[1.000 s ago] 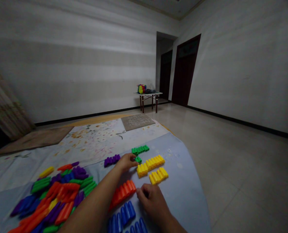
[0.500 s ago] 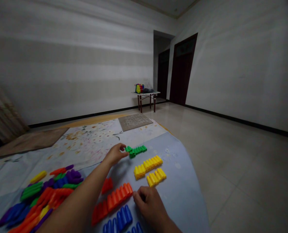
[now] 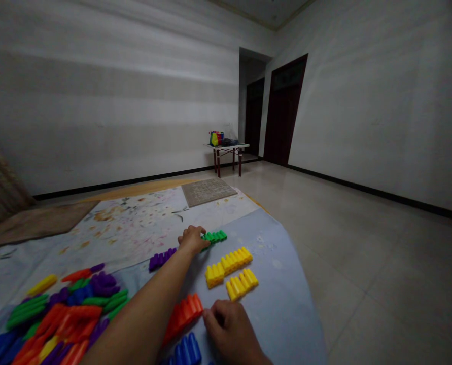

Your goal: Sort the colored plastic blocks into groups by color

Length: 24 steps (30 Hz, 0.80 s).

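Observation:
My left hand [image 3: 193, 239] reaches across to a short row of green finger-shaped plastic pieces [image 3: 218, 236]. Its thumb and fingers close around the left end, hiding part of it. My right hand [image 3: 233, 328] rests on the cloth with curled fingers and nothing visible in them. Its fingertips lie beside the end of an orange row [image 3: 185, 313]. Close by are two groups of yellow pieces [image 3: 236, 259] and a blue row [image 3: 187, 350]. A purple row [image 3: 162, 258] shows behind my left forearm, which covers part of the orange row.
At left lies a loose pile of mixed orange, green, blue, purple and yellow pieces [image 3: 73, 319]. A grey mat [image 3: 208, 192] and a brown mat [image 3: 39, 223] lie on the cloth-covered table [image 3: 286, 304]. A small table [image 3: 228, 147] with a colourful bag stands by the far wall.
My left hand has shifted right onto the green pieces, uncovering the purple row. The view has turned slightly right and up; my right hand stays near the orange row.

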### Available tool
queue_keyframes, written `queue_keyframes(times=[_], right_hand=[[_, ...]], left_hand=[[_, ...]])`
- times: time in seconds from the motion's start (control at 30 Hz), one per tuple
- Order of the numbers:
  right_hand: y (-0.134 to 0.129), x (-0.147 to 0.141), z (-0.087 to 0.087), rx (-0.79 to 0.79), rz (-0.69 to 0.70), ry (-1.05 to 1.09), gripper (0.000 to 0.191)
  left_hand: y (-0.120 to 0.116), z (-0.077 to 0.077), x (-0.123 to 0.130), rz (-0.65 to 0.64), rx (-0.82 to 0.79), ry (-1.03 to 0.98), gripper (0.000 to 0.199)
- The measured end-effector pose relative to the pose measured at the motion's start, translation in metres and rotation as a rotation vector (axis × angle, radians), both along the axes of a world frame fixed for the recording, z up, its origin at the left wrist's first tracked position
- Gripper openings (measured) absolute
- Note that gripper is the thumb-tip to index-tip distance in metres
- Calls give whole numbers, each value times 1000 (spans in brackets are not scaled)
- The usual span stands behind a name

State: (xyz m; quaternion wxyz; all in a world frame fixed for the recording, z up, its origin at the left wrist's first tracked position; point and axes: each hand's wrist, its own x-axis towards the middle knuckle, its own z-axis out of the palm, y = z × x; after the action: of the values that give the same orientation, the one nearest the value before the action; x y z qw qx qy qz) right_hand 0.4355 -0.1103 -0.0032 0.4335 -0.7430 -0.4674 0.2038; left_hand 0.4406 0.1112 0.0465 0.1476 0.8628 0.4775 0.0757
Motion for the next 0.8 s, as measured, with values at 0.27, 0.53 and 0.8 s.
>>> queue_keyframes(times=[0.27, 0.53, 0.8], right_hand=[[-2, -1, 5, 16, 22, 32, 30], [-6, 0, 6, 22, 64, 27, 32], [-6, -1, 4, 29, 57, 3, 33]], left_hand=[[-4, 17, -36, 44, 77, -186, 48], [-15, 32, -150, 29, 116, -306, 39], [-24, 10, -114, -24, 95, -140, 35]])
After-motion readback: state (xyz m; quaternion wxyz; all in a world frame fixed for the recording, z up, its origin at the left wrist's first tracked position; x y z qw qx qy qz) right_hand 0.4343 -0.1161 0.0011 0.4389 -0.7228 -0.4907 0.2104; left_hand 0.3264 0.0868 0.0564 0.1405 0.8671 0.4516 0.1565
